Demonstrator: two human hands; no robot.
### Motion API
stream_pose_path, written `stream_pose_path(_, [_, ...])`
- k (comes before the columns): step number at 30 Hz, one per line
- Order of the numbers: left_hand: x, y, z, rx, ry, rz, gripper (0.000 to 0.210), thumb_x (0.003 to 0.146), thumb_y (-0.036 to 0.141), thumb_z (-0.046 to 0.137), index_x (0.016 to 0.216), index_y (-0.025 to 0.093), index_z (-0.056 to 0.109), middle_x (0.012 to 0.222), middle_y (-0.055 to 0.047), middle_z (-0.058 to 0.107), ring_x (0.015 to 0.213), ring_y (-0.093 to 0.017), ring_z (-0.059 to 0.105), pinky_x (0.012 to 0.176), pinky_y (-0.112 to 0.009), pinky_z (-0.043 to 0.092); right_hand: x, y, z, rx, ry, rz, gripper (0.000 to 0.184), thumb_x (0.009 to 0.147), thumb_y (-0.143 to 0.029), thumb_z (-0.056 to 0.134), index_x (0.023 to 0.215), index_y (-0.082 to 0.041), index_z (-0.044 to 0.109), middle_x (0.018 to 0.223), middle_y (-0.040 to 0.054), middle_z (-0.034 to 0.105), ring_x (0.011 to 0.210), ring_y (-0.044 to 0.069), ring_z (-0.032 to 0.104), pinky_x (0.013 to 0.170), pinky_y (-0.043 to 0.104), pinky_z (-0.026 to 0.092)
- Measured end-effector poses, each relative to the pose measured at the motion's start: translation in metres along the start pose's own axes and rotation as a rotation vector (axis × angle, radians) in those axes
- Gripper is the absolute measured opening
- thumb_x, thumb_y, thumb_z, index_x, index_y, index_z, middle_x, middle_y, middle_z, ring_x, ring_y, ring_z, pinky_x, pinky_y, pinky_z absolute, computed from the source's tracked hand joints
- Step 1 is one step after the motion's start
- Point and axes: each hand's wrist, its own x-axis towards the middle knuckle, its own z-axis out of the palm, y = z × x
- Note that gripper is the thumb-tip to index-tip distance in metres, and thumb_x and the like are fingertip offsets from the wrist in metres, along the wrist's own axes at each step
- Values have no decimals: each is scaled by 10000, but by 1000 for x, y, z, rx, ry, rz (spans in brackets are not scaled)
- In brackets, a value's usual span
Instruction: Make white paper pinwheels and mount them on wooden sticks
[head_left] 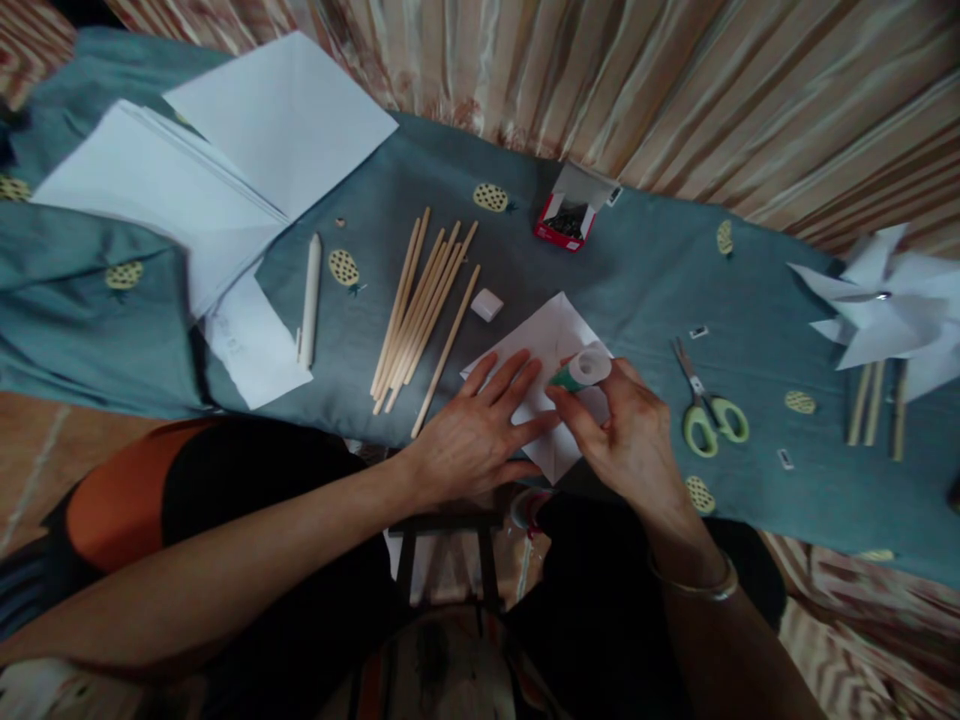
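A square of white paper (559,318) with crease lines lies near the front edge of the cloth, one corner pointing toward me. My left hand (487,425) rests flat on its left part, fingers spread. In my right hand (626,420) is a glue stick (582,370) with a green label, gripped between thumb and fingers and tilted down at the paper's middle. Its lower tip is hard to make out. A small white cap (487,305) lies just beyond the left hand, beside several wooden sticks (424,310).
Scissors (705,405) with green handles lie to the right. Farther right are finished paper pinwheels (881,297) on sticks. An open red box (564,220) of small dark pieces stands at the back. White sheets (285,125) and a white pen (310,300) are on the left.
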Motion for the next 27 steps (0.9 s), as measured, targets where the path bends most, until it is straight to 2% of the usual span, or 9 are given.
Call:
stream_pose_path(13, [-1,-1,2,17,24,7,627,844,584,593,1380,276,483,1586,-144,285,1469,-397,211,1139,-634,251,-4,5,-2,2,18,-28,219,915,-353,588,1041,-180,635,949,90,692,919,255,677,792,393,561])
stream_pose_path(27, [0,-1,2,7,27,-2,619,825,573,630,1360,284,515,1586,-139,287,1463,-398,227,1141,-627,242,-6,8,-6,23,21,8,205,910,-336,602,1036,-179,638,947,87,678,910,247,677,811,395,569])
